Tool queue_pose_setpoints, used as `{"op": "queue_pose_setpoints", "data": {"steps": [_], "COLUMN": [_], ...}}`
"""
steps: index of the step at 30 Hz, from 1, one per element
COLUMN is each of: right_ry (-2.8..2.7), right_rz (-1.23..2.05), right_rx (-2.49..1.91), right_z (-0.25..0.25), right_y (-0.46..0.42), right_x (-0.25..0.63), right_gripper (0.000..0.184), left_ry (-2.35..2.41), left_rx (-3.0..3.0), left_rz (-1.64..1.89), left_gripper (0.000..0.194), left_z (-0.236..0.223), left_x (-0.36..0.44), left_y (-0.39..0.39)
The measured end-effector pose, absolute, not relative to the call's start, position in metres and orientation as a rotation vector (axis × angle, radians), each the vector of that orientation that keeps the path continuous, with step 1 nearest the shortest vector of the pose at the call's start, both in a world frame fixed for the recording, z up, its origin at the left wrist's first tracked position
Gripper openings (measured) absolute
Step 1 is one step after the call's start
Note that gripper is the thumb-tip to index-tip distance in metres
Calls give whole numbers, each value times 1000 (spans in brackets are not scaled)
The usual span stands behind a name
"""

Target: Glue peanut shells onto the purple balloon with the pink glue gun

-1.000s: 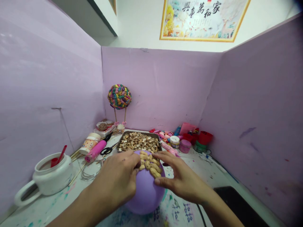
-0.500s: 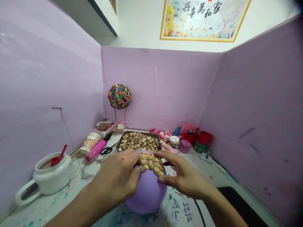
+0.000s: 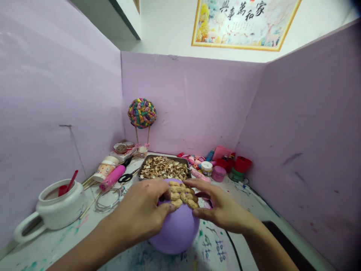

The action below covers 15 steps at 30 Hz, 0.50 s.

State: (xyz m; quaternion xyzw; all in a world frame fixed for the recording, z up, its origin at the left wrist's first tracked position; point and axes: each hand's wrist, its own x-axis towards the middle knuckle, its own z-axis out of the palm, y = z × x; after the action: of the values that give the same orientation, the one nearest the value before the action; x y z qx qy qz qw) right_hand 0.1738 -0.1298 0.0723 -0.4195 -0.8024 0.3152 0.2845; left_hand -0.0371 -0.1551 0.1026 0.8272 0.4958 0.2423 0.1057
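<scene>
A purple balloon [image 3: 176,229] sits on the table close in front of me. Several peanut shells [image 3: 180,194] lie side by side in a patch across its top. My left hand [image 3: 150,205] holds the balloon from the left, thumb and bent fingers at the patch's left edge. From the other side my right hand [image 3: 218,205] grips it, fingertips on the upper shells and thumb by the lower right one. Behind the balloon stands a metal tray [image 3: 184,161] heaped with loose shell pieces [image 3: 165,168].
On the left are a white mug [image 3: 60,210], a coil of wire [image 3: 107,201], a pink tube [image 3: 113,177], paper cups [image 3: 105,168] and scissors [image 3: 128,177]. A colourful ball on sticks [image 3: 141,113] stands behind. Jars [image 3: 218,173] and red cups [image 3: 242,164] stand back right; purple panels [image 3: 194,101] enclose the table.
The view has shifted slightly. The shell patch sits a little further right between my hands, and my right thumb has moved slightly right and up. Both hands stay on the balloon.
</scene>
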Motion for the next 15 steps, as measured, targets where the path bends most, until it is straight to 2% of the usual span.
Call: {"op": "queue_pose_setpoints", "data": {"steps": [15], "right_ry": [-2119], "right_rz": [833], "right_rx": [-1119], "right_z": [70], "right_y": [-131], "right_x": [171], "right_gripper": [57], "left_ry": [1586], "left_rx": [2606], "left_rz": [642], "left_gripper": [11], "left_z": [94], "left_x": [-27], "left_y": [-160]}}
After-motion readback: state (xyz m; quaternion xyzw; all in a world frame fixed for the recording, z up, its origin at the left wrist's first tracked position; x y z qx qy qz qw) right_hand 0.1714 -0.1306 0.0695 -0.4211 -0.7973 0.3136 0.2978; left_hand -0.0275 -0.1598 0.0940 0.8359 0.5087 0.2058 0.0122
